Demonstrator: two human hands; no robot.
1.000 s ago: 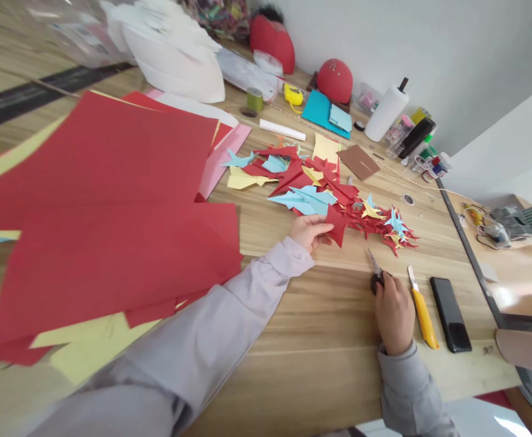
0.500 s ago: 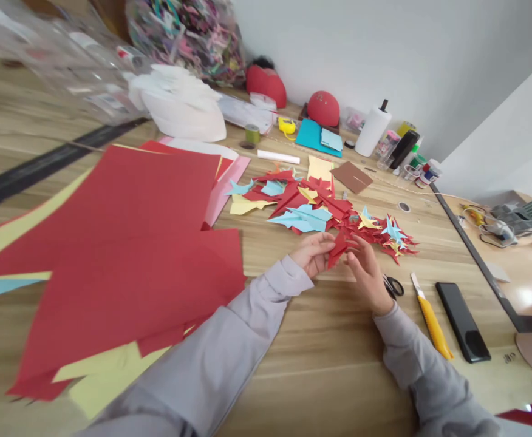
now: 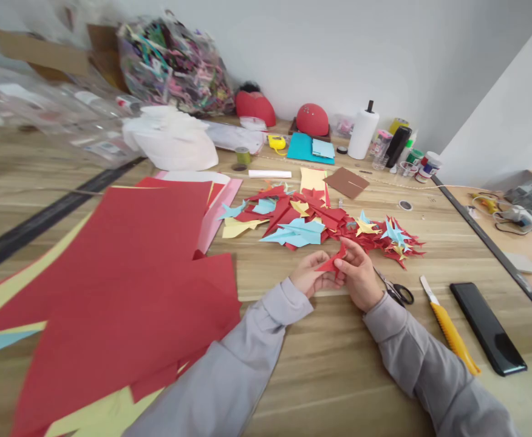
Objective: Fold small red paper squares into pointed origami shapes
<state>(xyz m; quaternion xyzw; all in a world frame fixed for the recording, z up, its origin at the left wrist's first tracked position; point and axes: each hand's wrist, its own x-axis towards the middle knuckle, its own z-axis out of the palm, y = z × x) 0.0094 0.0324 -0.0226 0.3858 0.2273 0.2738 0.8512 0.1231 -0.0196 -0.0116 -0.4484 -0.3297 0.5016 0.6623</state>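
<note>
Between my two hands is a small folded red paper piece (image 3: 331, 263), pointed at its ends. My left hand (image 3: 310, 274) grips it from the left, fingers curled under it. My right hand (image 3: 359, 276) pinches it from the right with thumb and fingers. Just beyond my hands lies a heap of folded paper shapes, mostly red, with a light blue one (image 3: 296, 233) and a yellow one (image 3: 367, 227) on top. Black-handled scissors (image 3: 400, 293) rest beside my right wrist.
Large red paper sheets (image 3: 133, 303) cover the left of the table over yellow ones. A yellow utility knife (image 3: 452, 334), blade out, and a black phone (image 3: 489, 328) lie at the right. Behind stand a white bottle (image 3: 363, 133), a tape measure (image 3: 276, 142) and a stuffed clear bag (image 3: 175, 67).
My right hand has come in from being spread near the red paper piece to pinching it. The piece has turned to a flatter angle. The camera view has shifted slightly.
</note>
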